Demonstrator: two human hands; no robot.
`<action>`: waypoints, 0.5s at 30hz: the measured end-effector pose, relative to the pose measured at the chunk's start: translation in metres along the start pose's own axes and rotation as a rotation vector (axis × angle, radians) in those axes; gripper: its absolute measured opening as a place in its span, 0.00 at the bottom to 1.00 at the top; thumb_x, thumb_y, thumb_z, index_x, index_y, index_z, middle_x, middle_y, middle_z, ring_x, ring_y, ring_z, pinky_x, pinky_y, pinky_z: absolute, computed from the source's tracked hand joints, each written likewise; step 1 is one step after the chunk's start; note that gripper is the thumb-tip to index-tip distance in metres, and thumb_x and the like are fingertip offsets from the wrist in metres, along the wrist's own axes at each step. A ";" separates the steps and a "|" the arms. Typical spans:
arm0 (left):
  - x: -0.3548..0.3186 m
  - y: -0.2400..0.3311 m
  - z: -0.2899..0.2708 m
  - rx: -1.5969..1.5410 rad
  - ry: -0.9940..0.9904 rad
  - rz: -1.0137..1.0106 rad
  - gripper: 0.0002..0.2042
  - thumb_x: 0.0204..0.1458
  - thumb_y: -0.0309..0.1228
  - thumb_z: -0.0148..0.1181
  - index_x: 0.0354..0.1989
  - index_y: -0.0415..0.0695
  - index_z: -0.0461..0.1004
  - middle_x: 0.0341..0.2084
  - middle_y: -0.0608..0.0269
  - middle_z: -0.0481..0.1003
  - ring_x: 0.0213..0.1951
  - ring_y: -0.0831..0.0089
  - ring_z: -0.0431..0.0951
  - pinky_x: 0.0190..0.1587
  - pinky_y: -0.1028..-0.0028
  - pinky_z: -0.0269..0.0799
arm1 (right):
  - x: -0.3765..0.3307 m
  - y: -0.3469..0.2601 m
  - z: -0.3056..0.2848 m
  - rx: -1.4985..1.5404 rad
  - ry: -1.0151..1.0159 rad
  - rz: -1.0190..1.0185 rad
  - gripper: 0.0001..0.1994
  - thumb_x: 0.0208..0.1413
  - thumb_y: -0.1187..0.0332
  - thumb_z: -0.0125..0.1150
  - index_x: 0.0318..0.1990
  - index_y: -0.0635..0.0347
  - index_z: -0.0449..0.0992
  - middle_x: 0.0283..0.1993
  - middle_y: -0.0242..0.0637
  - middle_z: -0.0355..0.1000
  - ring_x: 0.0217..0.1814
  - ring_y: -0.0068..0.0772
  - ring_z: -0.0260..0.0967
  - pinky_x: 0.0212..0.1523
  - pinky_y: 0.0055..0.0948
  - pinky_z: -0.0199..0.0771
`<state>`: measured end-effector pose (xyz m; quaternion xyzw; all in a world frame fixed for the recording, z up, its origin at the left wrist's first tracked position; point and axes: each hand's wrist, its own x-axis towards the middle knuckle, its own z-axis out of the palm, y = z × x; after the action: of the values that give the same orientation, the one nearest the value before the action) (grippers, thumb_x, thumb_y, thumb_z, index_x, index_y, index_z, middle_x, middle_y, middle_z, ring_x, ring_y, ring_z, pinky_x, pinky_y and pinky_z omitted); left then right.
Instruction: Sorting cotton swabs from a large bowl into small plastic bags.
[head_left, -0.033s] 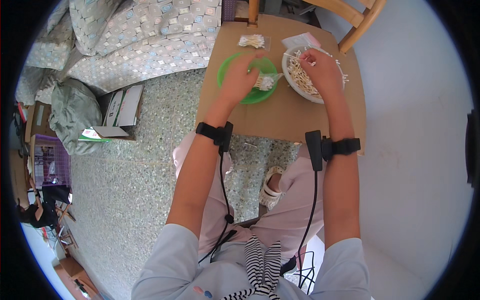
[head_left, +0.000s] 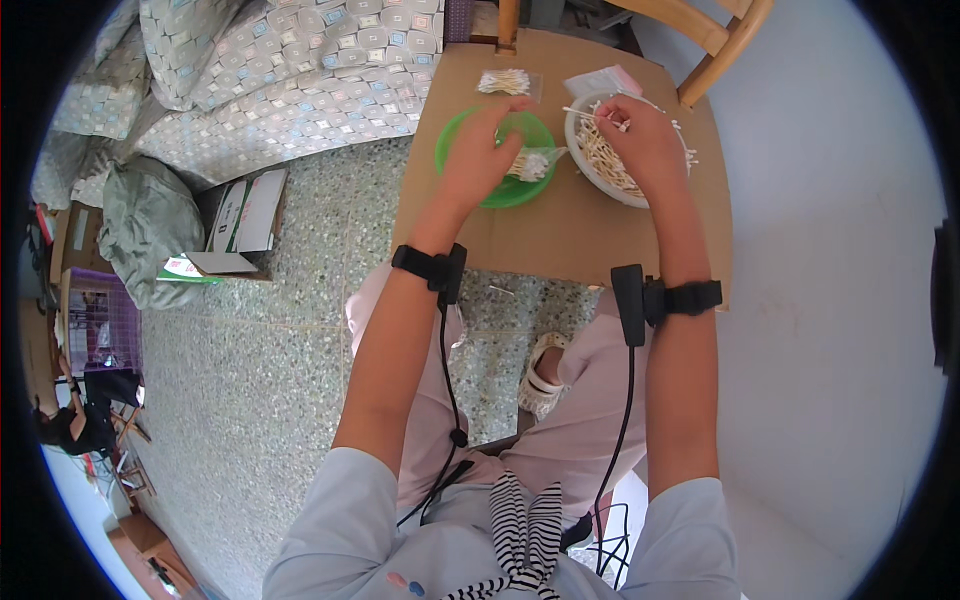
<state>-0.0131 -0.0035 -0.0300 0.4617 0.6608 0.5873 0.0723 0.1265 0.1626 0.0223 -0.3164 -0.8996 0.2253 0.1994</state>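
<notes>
My left hand (head_left: 480,155) hovers at the green bowl (head_left: 442,160), thumb and forefinger apart, with nothing visible between them. Beside that thumb, a clear bag of cotton swabs (head_left: 532,165) lies in the bowl. To the right, the white bowl (head_left: 572,148) holds a heap of loose cotton swabs (head_left: 602,158). Over this heap my right hand (head_left: 645,138) is closed in a pinch on a cotton swab (head_left: 578,112), whose tip sticks out to the left. Its other fingers curl out of sight.
Both bowls rest on a cardboard-covered chair seat (head_left: 560,245). Behind them lie a filled bag of swabs (head_left: 505,82) and some flat clear bags (head_left: 605,82). A wooden chair frame (head_left: 705,85) rises at the back right, by the white wall (head_left: 820,250). An opened box (head_left: 248,215) stands on the floor at left.
</notes>
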 end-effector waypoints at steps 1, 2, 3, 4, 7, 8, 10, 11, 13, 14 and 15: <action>0.001 0.005 0.000 0.003 0.001 0.000 0.18 0.52 0.24 0.55 0.54 0.42 0.74 0.49 0.51 0.76 0.53 0.59 0.74 0.55 0.66 0.67 | -0.003 -0.008 -0.005 0.046 0.003 -0.126 0.11 0.54 0.59 0.59 0.38 0.54 0.78 0.35 0.43 0.78 0.40 0.48 0.76 0.39 0.42 0.74; 0.002 0.010 -0.001 0.010 0.018 0.032 0.17 0.54 0.27 0.57 0.53 0.44 0.75 0.49 0.53 0.76 0.51 0.64 0.74 0.53 0.68 0.68 | -0.006 -0.016 -0.007 0.048 0.003 -0.127 0.11 0.54 0.59 0.59 0.38 0.54 0.78 0.35 0.43 0.78 0.40 0.48 0.76 0.39 0.42 0.74; 0.006 0.013 -0.004 0.021 0.035 0.073 0.15 0.57 0.30 0.59 0.53 0.45 0.75 0.48 0.56 0.76 0.50 0.69 0.74 0.52 0.70 0.69 | -0.007 -0.027 -0.007 0.120 0.013 -0.223 0.10 0.55 0.60 0.58 0.38 0.55 0.77 0.34 0.44 0.77 0.39 0.48 0.75 0.38 0.43 0.74; 0.006 0.016 -0.005 0.019 0.034 0.071 0.15 0.57 0.30 0.59 0.53 0.45 0.75 0.48 0.56 0.76 0.50 0.69 0.74 0.52 0.70 0.69 | -0.011 -0.034 -0.009 0.187 0.014 -0.312 0.10 0.56 0.61 0.57 0.37 0.56 0.76 0.33 0.45 0.77 0.37 0.48 0.75 0.37 0.43 0.73; 0.005 0.022 -0.011 -0.017 -0.110 -0.046 0.13 0.58 0.34 0.61 0.47 0.41 0.78 0.44 0.58 0.77 0.47 0.70 0.75 0.50 0.72 0.69 | -0.030 -0.058 -0.016 0.120 -0.027 -0.208 0.10 0.57 0.62 0.56 0.37 0.58 0.75 0.33 0.45 0.77 0.35 0.48 0.75 0.36 0.43 0.73; 0.004 0.022 -0.013 -0.021 -0.138 -0.018 0.12 0.58 0.33 0.60 0.45 0.40 0.79 0.43 0.58 0.78 0.45 0.69 0.76 0.49 0.72 0.69 | -0.033 -0.064 -0.020 0.121 -0.028 -0.209 0.10 0.57 0.62 0.56 0.37 0.58 0.75 0.33 0.45 0.77 0.35 0.48 0.75 0.36 0.43 0.73; 0.004 0.022 -0.014 -0.025 -0.165 0.010 0.11 0.58 0.33 0.60 0.43 0.38 0.80 0.41 0.58 0.78 0.44 0.69 0.76 0.49 0.72 0.69 | -0.036 -0.072 -0.028 0.105 -0.015 -0.200 0.09 0.57 0.62 0.57 0.37 0.58 0.75 0.33 0.44 0.78 0.34 0.48 0.75 0.35 0.42 0.73; 0.004 0.022 -0.016 0.006 -0.167 0.033 0.11 0.58 0.32 0.60 0.43 0.38 0.79 0.41 0.58 0.78 0.44 0.69 0.76 0.49 0.71 0.70 | -0.035 -0.073 -0.029 0.107 -0.017 -0.202 0.09 0.57 0.62 0.57 0.37 0.58 0.75 0.33 0.44 0.78 0.34 0.48 0.75 0.35 0.42 0.73; 0.004 0.023 -0.015 0.034 -0.172 0.059 0.11 0.58 0.32 0.60 0.44 0.37 0.79 0.41 0.58 0.78 0.44 0.69 0.76 0.48 0.71 0.70 | -0.033 -0.072 -0.031 0.161 -0.010 -0.209 0.10 0.57 0.62 0.58 0.37 0.58 0.75 0.33 0.41 0.78 0.33 0.44 0.75 0.35 0.38 0.73; 0.001 0.023 -0.014 0.069 -0.137 0.172 0.11 0.56 0.32 0.61 0.41 0.38 0.79 0.38 0.57 0.78 0.42 0.65 0.76 0.46 0.69 0.70 | -0.033 -0.072 -0.031 0.161 -0.009 -0.208 0.10 0.57 0.62 0.58 0.37 0.58 0.75 0.33 0.41 0.78 0.33 0.44 0.75 0.35 0.38 0.73; 0.000 0.023 -0.013 0.107 -0.100 0.285 0.10 0.54 0.33 0.63 0.39 0.39 0.79 0.35 0.57 0.77 0.39 0.60 0.76 0.43 0.67 0.71 | -0.032 -0.073 -0.029 0.245 -0.038 -0.262 0.10 0.56 0.61 0.59 0.37 0.58 0.76 0.32 0.40 0.78 0.33 0.41 0.75 0.35 0.36 0.72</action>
<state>-0.0092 -0.0158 -0.0065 0.5827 0.6146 0.5317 -0.0038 0.1295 0.0984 0.0781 -0.1657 -0.9026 0.3113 0.2471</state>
